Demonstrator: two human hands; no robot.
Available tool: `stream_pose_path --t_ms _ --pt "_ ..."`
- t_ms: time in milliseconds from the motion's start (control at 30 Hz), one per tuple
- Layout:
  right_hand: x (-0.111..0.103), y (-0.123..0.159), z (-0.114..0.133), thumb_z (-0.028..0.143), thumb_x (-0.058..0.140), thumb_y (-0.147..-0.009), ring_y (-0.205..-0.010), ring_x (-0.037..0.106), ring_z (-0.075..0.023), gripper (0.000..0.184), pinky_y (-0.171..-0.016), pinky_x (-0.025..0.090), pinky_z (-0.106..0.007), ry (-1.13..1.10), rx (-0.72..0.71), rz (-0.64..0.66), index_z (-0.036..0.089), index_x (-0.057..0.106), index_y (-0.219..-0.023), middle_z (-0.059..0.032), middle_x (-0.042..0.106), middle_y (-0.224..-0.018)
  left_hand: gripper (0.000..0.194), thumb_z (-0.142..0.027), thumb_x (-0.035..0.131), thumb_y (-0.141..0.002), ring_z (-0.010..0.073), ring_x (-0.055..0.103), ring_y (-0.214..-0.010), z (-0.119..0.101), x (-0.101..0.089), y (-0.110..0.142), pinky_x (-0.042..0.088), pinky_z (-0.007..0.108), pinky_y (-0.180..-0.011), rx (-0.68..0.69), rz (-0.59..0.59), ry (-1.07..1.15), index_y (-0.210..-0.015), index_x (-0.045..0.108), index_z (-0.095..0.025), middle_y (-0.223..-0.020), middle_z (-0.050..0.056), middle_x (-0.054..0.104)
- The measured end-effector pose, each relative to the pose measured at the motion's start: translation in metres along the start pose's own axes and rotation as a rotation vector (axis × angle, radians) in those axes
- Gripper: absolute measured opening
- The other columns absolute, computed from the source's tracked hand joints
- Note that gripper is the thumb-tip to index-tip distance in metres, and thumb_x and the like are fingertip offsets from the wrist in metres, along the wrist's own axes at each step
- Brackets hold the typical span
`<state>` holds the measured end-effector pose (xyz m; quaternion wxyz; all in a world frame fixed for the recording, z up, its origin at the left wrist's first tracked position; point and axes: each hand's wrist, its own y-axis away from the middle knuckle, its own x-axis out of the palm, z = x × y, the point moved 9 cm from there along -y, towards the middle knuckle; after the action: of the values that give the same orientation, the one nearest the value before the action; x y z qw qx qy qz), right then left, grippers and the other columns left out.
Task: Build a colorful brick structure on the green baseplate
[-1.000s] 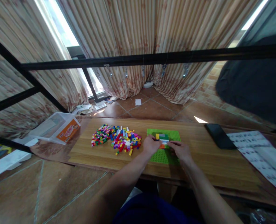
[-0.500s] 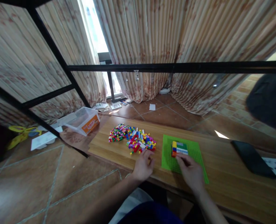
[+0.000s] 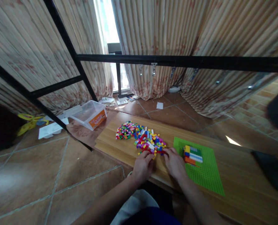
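Note:
My left hand (image 3: 143,167) is at the near edge of a pile of small colourful toy bricks (image 3: 150,140), its fingers bent together among the pieces. What they grip, if anything, is too small to make out. My right hand (image 3: 176,165) reaches in from the right side of the same pile, thumb and fingers closed at a red brick (image 3: 161,152). To the right lies a green baseplate (image 3: 209,175). On it stands a low block of bricks (image 3: 192,155) in yellow, blue, orange, white and green rows, with neither hand touching it.
A second heap of smaller bricks (image 3: 125,130) adjoins the pile on the wooden table (image 3: 115,153). A dark flat object (image 3: 270,170) lies at the table's right. Beyond the left end stands a clear plastic bin (image 3: 89,114) with an orange label. A black metal bar (image 3: 134,59) crosses behind.
My right hand has left the block on the baseplate and moved left to the brick pile. My left hand stays by the pile's near edge. The view has shifted slightly.

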<state>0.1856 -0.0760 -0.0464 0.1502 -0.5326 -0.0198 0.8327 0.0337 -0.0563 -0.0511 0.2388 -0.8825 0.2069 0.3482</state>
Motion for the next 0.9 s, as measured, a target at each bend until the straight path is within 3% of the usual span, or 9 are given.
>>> stream_pose_path --t_ms 200,400,533,633,733,900 --pt "0.002 0.002 0.000 0.022 0.042 -0.093 -0.083 0.062 -0.0194 0.025 -0.076 0.045 -0.031 0.017 -0.011 0.048 0.021 0.067 -0.093 -0.0093 0.065 -0.101 0.025 -0.012 0.051 -0.089 0.0196 0.063 -0.097 0.000 0.000 -0.002 0.055 0.032 -0.087 -0.016 -0.015 -0.025 -0.107 0.066 -0.019 -0.107 0.008 0.065" --pt "-0.018 0.018 -0.018 0.025 0.040 -0.092 -0.087 0.062 -0.0218 0.025 -0.081 0.046 -0.034 -0.113 0.091 -0.085 0.020 0.064 -0.092 -0.0103 0.066 -0.096 0.027 -0.013 0.052 -0.088 0.0194 0.063 -0.100 -0.001 -0.007 -0.003 0.054 0.033 -0.092 -0.057 -0.037 0.046 -0.112 0.063 -0.021 -0.111 0.008 0.064" --pt "-0.029 0.034 -0.026 0.033 0.042 -0.090 -0.087 0.064 -0.0225 0.025 -0.081 0.048 -0.036 -0.273 0.159 -0.078 0.021 0.064 -0.091 -0.0082 0.069 -0.093 0.034 -0.019 0.054 -0.090 0.0215 0.060 -0.112 -0.018 -0.006 -0.010 0.053 0.036 -0.098 -0.027 -0.012 0.123 -0.123 0.058 -0.021 -0.121 0.010 0.061" --pt "-0.035 0.047 -0.026 0.037 0.044 -0.089 -0.087 0.066 -0.0221 0.026 -0.082 0.048 -0.036 -0.387 0.179 -0.028 0.023 0.065 -0.092 -0.0068 0.071 -0.095 0.034 -0.022 0.052 -0.093 0.0205 0.059 -0.115 -0.043 0.005 -0.017 0.051 0.035 -0.099 0.068 0.086 0.195 -0.126 0.057 -0.022 -0.125 0.010 0.061" --pt "-0.041 0.060 -0.033 0.041 0.046 -0.089 -0.086 0.066 -0.0227 0.029 -0.081 0.049 -0.037 -0.473 0.222 -0.019 0.023 0.067 -0.093 -0.0065 0.072 -0.094 0.023 -0.025 0.048 -0.097 0.0188 0.062 -0.104 -0.065 0.021 -0.022 0.052 0.032 -0.094 0.140 0.198 0.235 -0.112 0.066 -0.021 -0.108 0.007 0.068" --pt "-0.049 0.080 -0.073 0.049 0.056 -0.084 -0.087 0.068 -0.0240 0.034 -0.084 0.050 -0.039 -0.629 0.375 -0.154 0.022 0.071 -0.096 -0.0083 0.074 -0.094 0.023 -0.028 0.051 -0.097 0.0174 0.065 -0.091 -0.084 0.049 -0.028 0.052 0.029 -0.086 0.123 0.261 0.219 -0.103 0.072 -0.023 -0.096 0.005 0.072"
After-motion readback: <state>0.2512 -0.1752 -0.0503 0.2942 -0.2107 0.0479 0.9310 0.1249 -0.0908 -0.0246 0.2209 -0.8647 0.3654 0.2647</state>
